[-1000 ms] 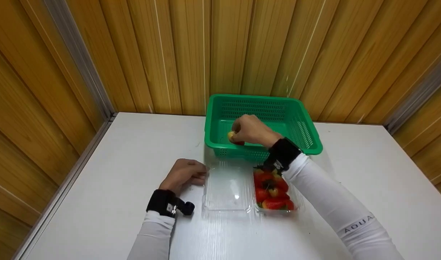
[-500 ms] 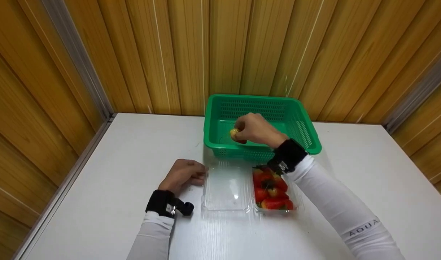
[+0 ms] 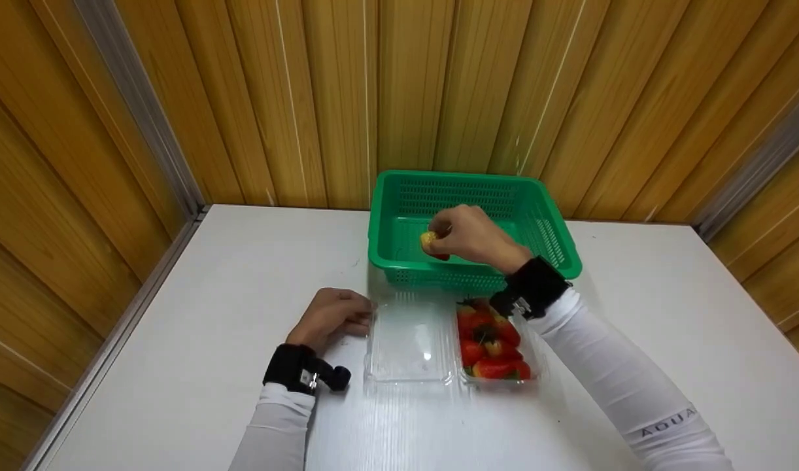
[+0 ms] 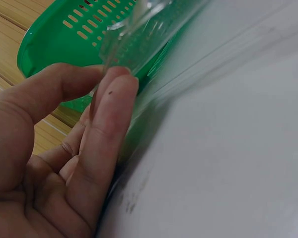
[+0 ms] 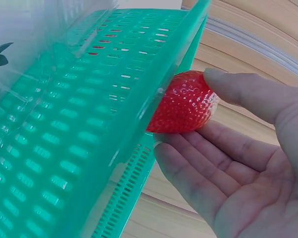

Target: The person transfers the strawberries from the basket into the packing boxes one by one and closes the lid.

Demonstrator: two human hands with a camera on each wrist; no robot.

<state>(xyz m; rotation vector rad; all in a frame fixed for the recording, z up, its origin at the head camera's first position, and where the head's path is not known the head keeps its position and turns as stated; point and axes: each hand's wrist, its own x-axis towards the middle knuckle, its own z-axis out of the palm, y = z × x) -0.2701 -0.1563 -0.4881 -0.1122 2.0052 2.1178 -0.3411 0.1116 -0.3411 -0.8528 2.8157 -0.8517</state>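
Note:
My right hand is over the green plastic basket, holding a strawberry between thumb and fingers. In the right wrist view the strawberry is glossy red with a paler end, partly behind the basket rim. My left hand rests at the left edge of a clear plastic clamshell's lid, which lies open. Up close in the left wrist view, thumb and forefinger pinch the thin plastic edge. Several strawberries with green leaves fill the clamshell's right half.
The clamshell lies directly in front of the basket on a white table. Wood-patterned panels rise behind the basket and along both sides. My right forearm reaches across the table to the right of the strawberries.
My right hand has drifted slightly to the right above the basket, still gripping the strawberry. The left hand, clamshell and basket stay in place.

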